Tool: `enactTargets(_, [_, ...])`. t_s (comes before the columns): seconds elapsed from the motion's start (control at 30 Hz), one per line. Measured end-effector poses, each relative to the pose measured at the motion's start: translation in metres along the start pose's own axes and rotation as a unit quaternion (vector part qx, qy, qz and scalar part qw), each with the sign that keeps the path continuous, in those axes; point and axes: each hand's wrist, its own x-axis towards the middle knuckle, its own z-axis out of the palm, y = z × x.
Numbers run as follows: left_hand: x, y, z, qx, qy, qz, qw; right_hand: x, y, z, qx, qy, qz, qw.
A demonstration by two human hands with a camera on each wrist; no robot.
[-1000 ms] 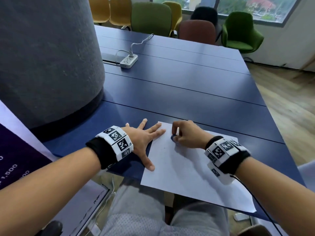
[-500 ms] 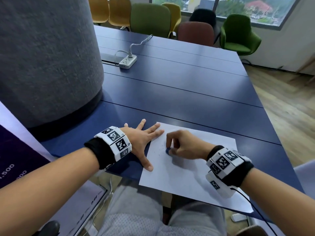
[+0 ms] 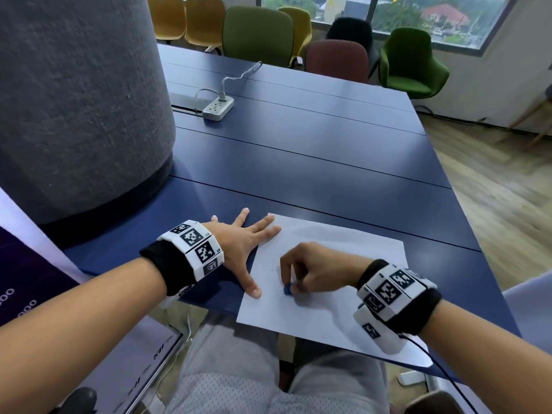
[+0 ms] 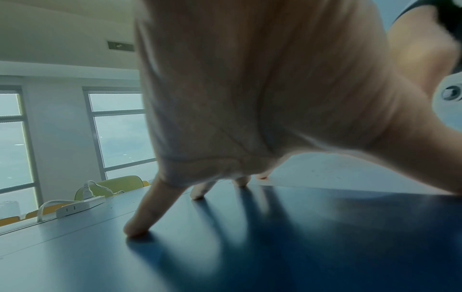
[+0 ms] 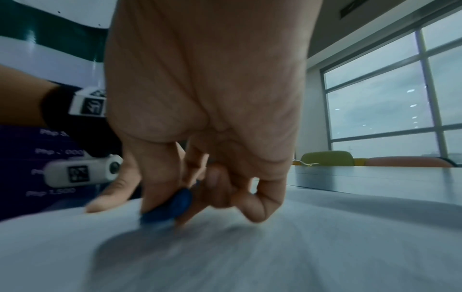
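The right hand (image 3: 313,270) pinches a small rounded blue piece (image 3: 288,289) between the thumb and the first fingers. The other fingers are curled in under the palm. The right wrist view shows the blue piece's lower edge touching a white sheet of paper (image 3: 328,318), with the fingers clamped on its upper part; the paper around it is blurred there. The piece sits in the left half of the sheet, toward the near side and just right of the left thumb.

The left hand (image 3: 242,243) lies flat with its fingers straight and spread apart, holding nothing. Its thumb tip presses on the paper's left edge, and the index and middle fingertips rest on the far left corner. The ring and little fingers touch the dark blue bench (image 3: 298,150) beside the sheet. In the left wrist view the palm is raised, and only the fingertips meet the surface.

The sheet lies at the bench's near edge, turned at a slight angle, and its near side hangs over the edge above the person's lap.

Well beyond the hands, a white power strip (image 3: 218,108) with a plugged-in cable lies on the bench. A grey fabric-covered round pillar (image 3: 74,100) stands at the left. Green, yellow and reddish-brown chairs (image 3: 258,31) line the far end by the window.
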Motion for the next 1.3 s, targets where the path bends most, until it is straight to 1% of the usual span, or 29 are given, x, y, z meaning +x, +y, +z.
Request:
enactTargets(0.07, [0.000,0.000,0.000,-0.002,0.001,0.000,1.000,0.008,0.008,-0.003,0.017,0.083,0.028,0.996])
enactTargets(0.1, [-0.001,0.000,0.000,-0.003,0.001,0.000,1.000,0.009,0.010,-0.003,0.028,0.115,0.032,0.992])
enactTargets(0.13, [-0.001,0.000,0.001,-0.004,0.002,0.000,1.000,0.008,0.012,0.000,0.039,0.126,0.029,0.991])
enactTargets(0.17, [-0.001,0.000,0.000,-0.005,0.005,0.000,1.000,0.005,0.012,0.002,0.045,0.113,0.018,0.992])
enactTargets(0.27, [0.000,0.000,0.000,-0.005,0.004,0.000,1.000,-0.009,0.003,0.009,0.026,0.007,-0.023,0.999])
enactTargets(0.3, [0.000,0.000,0.001,-0.005,0.004,-0.001,1.000,-0.010,0.001,0.009,0.011,-0.018,-0.028,0.999])
enactTargets(0.33, [0.000,0.000,0.001,-0.006,0.003,-0.002,1.000,-0.009,-0.001,0.007,0.000,-0.022,-0.026,0.999])
enactTargets(0.37, [-0.001,0.000,0.001,-0.006,0.003,-0.003,1.000,-0.006,0.000,0.005,-0.004,-0.005,-0.016,1.000])
enactTargets(0.47, [-0.001,0.000,0.000,-0.007,0.004,-0.003,1.000,0.003,0.008,0.001,0.018,0.093,0.027,0.995])
enactTargets(0.5, [-0.002,0.000,0.000,-0.009,0.003,-0.003,1.000,0.003,0.009,0.002,0.026,0.106,0.027,0.994])
enactTargets(0.53, [-0.002,0.001,0.000,-0.010,0.003,-0.003,1.000,0.001,0.009,0.004,0.032,0.101,0.019,0.994])
enactTargets(0.57, [-0.002,0.001,0.000,-0.011,0.003,-0.003,1.000,-0.003,0.008,0.006,0.034,0.078,0.004,0.996])
enactTargets(0.63, [-0.002,0.000,0.001,-0.011,0.004,-0.003,1.000,-0.009,0.002,0.008,0.022,0.005,-0.021,1.000])
enactTargets(0.67, [-0.002,0.000,0.001,-0.010,0.005,-0.003,1.000,-0.010,0.000,0.006,0.009,-0.018,-0.023,1.000])
enactTargets(0.7, [-0.001,0.000,0.001,-0.010,0.005,-0.003,1.000,-0.008,0.000,0.005,0.000,-0.013,-0.019,1.000])
enactTargets(0.8, [-0.002,0.002,-0.001,-0.009,0.001,-0.004,1.000,-0.001,0.007,0.003,0.018,0.085,0.010,0.996])
enactTargets(0.83, [-0.002,0.002,-0.001,-0.010,0.001,-0.003,1.000,-0.002,0.009,0.005,0.027,0.099,0.010,0.995])
enactTargets(0.87, [-0.002,0.002,0.000,-0.009,0.002,-0.001,1.000,-0.004,0.010,0.007,0.032,0.088,0.003,0.996])
enactTargets(0.97, [-0.001,0.000,0.000,-0.008,0.006,-0.001,1.000,-0.012,0.006,0.008,0.025,0.007,-0.012,1.000])
enactTargets(1.0, [-0.001,0.000,0.000,-0.007,0.005,-0.003,1.000,-0.010,0.005,0.005,0.015,0.006,-0.003,1.000])
enactTargets(1.07, [-0.001,0.000,0.000,-0.007,0.003,-0.004,1.000,0.004,0.008,-0.005,-0.009,0.056,0.029,0.998])
enactTargets(1.17, [0.000,0.000,0.001,-0.009,0.006,-0.002,1.000,0.030,0.022,-0.023,-0.041,0.131,0.083,0.987])
enactTargets(1.23, [0.000,0.000,0.001,-0.009,0.006,-0.003,1.000,0.036,0.029,-0.029,-0.028,0.147,0.091,0.985])
enactTargets(1.3, [0.000,0.000,0.001,-0.008,0.004,-0.003,1.000,0.032,0.028,-0.027,0.007,0.141,0.071,0.987])
